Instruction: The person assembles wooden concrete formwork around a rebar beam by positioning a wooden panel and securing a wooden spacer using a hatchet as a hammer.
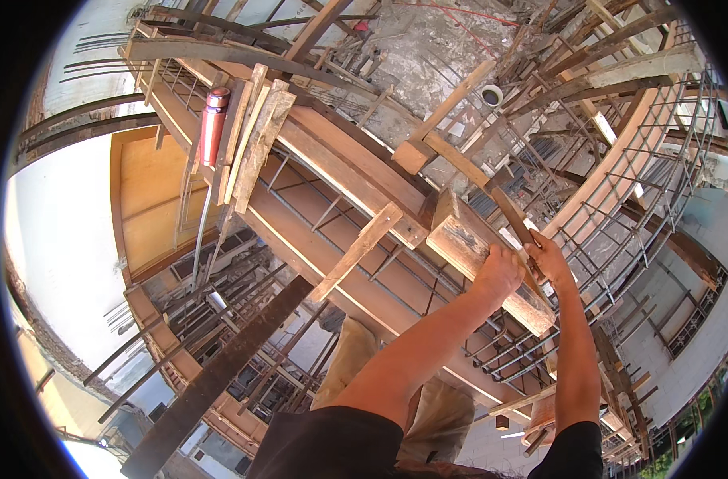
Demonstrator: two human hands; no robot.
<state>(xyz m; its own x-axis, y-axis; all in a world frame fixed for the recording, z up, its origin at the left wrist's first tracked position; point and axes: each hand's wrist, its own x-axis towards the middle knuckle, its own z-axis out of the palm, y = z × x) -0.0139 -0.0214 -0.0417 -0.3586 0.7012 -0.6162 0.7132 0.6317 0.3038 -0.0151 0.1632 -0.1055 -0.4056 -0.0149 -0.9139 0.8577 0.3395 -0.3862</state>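
A short, thick wooden board (463, 239) lies across the formwork in front of me, its face worn and stained. My left hand (499, 271) is closed over its upper edge, fingers curled and their tips partly hidden. Just to the right, my right hand (546, 257) wraps round the dark wooden handle of what looks like a hammer (511, 214). Its far end, with a dark head, points away from me. Beneath both hands, steel reinforcing bars (412, 267) run through the long wooden formwork trough (308, 211).
A red metal bottle (214, 128) stands at the left beside upright wood scraps (260, 144). A wooden cleat (356, 251) spans the trough. Curved formwork with a rebar cage (627, 199) bends away on the right. A dark plank (220, 379) slopes at lower left; rubble ground (439, 60) lies far below.
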